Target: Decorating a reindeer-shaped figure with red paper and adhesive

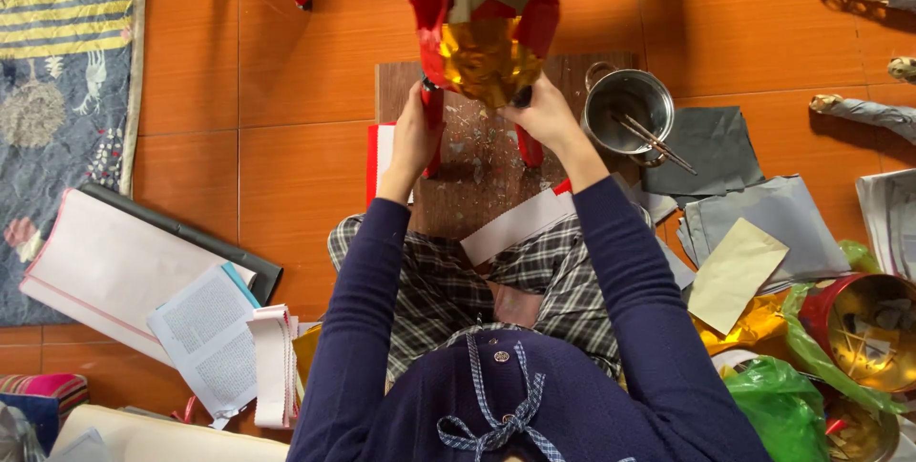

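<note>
Head view, looking straight down at a person seated on an orange tiled floor [305,71]. Far left: patterned quilt [62,90], then a stack of large paper sheets [105,266], printed pages [205,328], and a bundle of white strips with red edges [275,362]. Centre: wooden board [477,161] on the floor, flecked with paste or paper scraps, serving as the worktop. Left hand [415,133] and right hand [546,114] each in a closed grip on the lower sides of a red paper-covered frame [482,4] with a gold foil patch, held upright above the board; its red legs reach down to the board. White paper strip [515,225] lies across the lap. Right of the board: steel pot [628,107] holding sticks, grey sheets [754,214], beige envelope [735,271], green plastic bag [782,405], red tin lined in gold [863,328].
</note>
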